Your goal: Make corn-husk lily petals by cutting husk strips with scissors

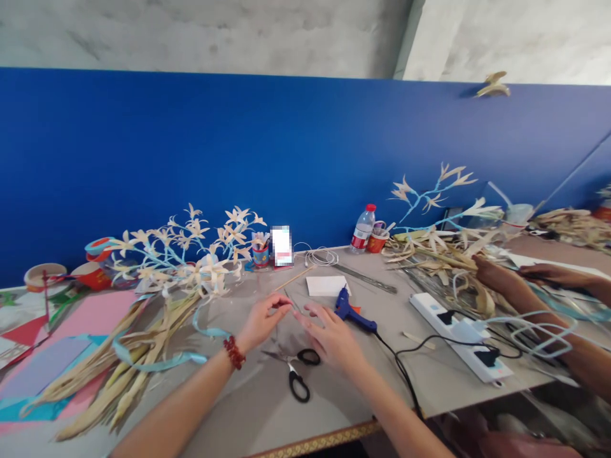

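My left hand (261, 323), with a red bead bracelet (233, 352) at its wrist, has its thumb and forefinger pinched together above the table. Facing it, my right hand (333, 336) curls its fingers in, fingertips almost meeting the left ones. A thin dark line runs by the fingertips; what they hold is too small to make out. Below the hands lie scissors (292, 375) with black handles, blades apart. To the right of my right hand rests a blue glue gun (353, 312), beside a white card (327, 285).
Dried husk strips (138, 362), light-blue ribbon (160, 364) and coloured paper (62, 362) lie left, near husk flowers (184, 248). A phone (282, 246) and bottle (363, 229) stand behind. At right are a power strip (458, 337), cables and a co-worker's hands (499, 280).
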`<state>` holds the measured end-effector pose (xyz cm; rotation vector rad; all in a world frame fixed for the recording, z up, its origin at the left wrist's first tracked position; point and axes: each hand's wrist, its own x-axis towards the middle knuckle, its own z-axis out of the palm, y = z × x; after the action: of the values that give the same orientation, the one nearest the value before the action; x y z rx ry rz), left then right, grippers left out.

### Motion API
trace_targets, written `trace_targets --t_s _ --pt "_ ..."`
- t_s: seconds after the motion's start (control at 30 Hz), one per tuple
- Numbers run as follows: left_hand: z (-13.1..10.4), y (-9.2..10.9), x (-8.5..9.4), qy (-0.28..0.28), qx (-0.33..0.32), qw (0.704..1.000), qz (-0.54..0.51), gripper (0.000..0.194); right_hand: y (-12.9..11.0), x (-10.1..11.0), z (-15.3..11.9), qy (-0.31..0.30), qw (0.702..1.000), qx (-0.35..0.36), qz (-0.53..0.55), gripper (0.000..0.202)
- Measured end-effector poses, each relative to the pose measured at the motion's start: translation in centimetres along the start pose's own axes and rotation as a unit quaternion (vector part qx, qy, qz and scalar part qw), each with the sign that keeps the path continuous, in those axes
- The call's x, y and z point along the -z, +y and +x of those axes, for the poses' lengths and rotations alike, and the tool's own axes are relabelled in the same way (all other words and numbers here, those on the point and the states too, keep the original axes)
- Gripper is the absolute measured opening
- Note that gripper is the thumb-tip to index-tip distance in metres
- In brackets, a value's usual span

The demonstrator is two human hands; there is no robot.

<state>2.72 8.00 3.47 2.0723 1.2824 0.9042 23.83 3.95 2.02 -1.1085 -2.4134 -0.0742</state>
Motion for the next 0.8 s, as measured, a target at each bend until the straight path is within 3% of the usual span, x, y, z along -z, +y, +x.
trace_targets --t_s 0.13,0.33,0.53,0.8 --pt "-3.4 1.7 1.5 0.012 -0.018 0.99 -0.14 0.026 -0.9 -0.4 0.1 0.023 0.996 0.064 -0.055 0.064" --pt "-5.1 3.2 5.5 -0.113 0.033 0.979 -0.168 0.025 -2.1 0.4 0.9 0.077 0.978 0.18 -0.068 0.055" --pt "-4.7 5.2 9.0 -0.218 -0.06 0.973 -0.05 0.014 -2.5 1.7 1.8 0.058 0.959 0.268 -0.066 0.052" --pt "-4.3 6.3 10.0 -0.256 -0.171 0.944 0.122 0.012 -2.7 2.5 2.7 0.015 0.951 0.301 -0.069 0.047"
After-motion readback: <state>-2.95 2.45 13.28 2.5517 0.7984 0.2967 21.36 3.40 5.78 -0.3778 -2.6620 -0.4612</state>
